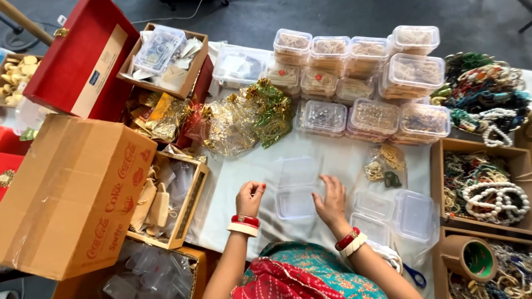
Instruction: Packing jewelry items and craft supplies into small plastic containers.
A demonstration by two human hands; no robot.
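**Hands at an open clear box**

An open clear plastic box [296, 188] lies on the white-covered surface [343, 160], near the middle, its lid hinged back to the far side. The right hand [331, 200] rests its spread, released fingers on the box's right edge. The left hand [250, 197] hovers just left of it, fingers clenched (whether they pinch anything, I cannot tell). More empty boxes [396, 213] sit to the right; gold gift pouches [244, 119] lie farther off.

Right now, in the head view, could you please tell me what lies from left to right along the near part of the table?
Cardboard box → wooden tray of cloth pouches → left hand → open clear plastic box → right hand → empty clear boxes → wooden tray of bead strings.
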